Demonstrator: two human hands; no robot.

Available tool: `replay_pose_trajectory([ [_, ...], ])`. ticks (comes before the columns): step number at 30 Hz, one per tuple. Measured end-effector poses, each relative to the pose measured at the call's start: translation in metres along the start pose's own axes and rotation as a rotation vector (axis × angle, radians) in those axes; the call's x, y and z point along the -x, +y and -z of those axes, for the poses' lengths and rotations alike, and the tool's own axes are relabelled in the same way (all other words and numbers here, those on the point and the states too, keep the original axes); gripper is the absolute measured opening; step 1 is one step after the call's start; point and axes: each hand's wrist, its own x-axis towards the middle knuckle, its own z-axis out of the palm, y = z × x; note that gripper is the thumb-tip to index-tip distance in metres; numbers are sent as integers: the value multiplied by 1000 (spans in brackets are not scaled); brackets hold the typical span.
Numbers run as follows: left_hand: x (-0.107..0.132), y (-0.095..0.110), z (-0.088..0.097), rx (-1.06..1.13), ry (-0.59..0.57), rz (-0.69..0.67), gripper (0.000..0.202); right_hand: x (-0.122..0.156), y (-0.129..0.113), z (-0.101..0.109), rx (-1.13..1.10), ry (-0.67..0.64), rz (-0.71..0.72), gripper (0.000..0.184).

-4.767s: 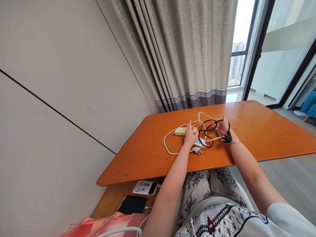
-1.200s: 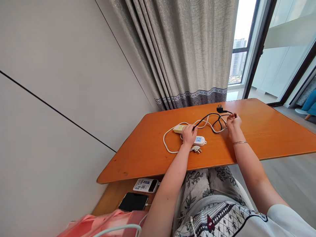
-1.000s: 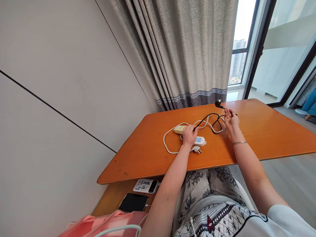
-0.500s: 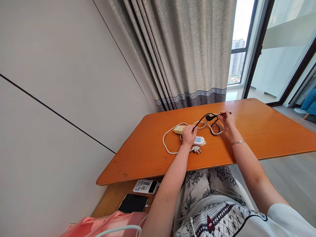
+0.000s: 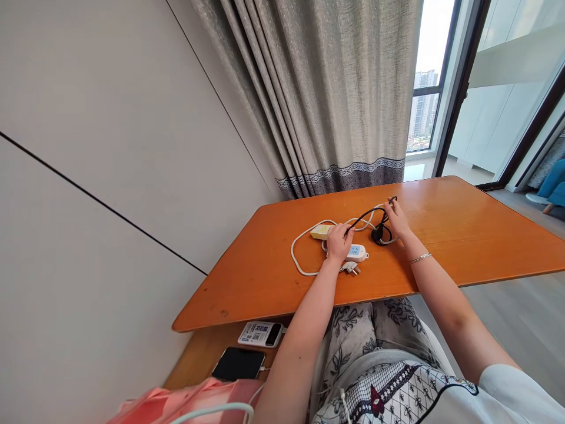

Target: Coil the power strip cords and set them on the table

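A black power cord (image 5: 365, 213) runs between my two hands above the orange-brown table (image 5: 265, 253). My left hand (image 5: 339, 242) is closed on one stretch of it, over the white power strip (image 5: 356, 253) with blue sockets. My right hand (image 5: 396, 217) pinches the cord farther right, and a short black end sticks up past the fingers. The cord's black plug (image 5: 377, 235) hangs at or rests on the table below that hand; which, I cannot tell. A cream-yellow block (image 5: 319, 231) lies left of my left hand. A white cable (image 5: 293, 247) loops around, and its white plug (image 5: 352, 268) lies near my left wrist.
Below the table's left edge, a lower wooden surface holds a white power bank (image 5: 256, 334) and a black-screened phone (image 5: 238, 363) with a cable. A pink bag (image 5: 189, 403) lies closer. A grey curtain (image 5: 339, 106) hangs behind the table, beside a wall (image 5: 110, 118).
My right hand has moved slightly left with the black cord. The black plug has swung down from beside the fingers to lower near the table. My left hand stays in place.
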Motion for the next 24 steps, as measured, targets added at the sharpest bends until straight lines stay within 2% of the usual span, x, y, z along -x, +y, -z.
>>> replay_pose_trajectory([
  [3,0,0,0,-18,10,35,33,0,2,-1,225,48,135,70],
  [9,0,0,0,-20,55,54,33,6,1,-3,531,3,225,77],
  [11,0,0,0,-11,48,49,32,10,-2,-5,694,28,218,73],
  [14,0,1,0,-10,41,44,30,16,-7,-7,863,38,247,54],
  [17,0,-1,0,-45,75,70,30,20,-11,-7,948,-71,319,43],
  [20,-1,-6,2,-90,133,122,30,21,-14,-7,963,-188,339,49],
  [24,-4,-14,7,-127,202,200,28,23,-17,-6,988,-205,411,55],
])
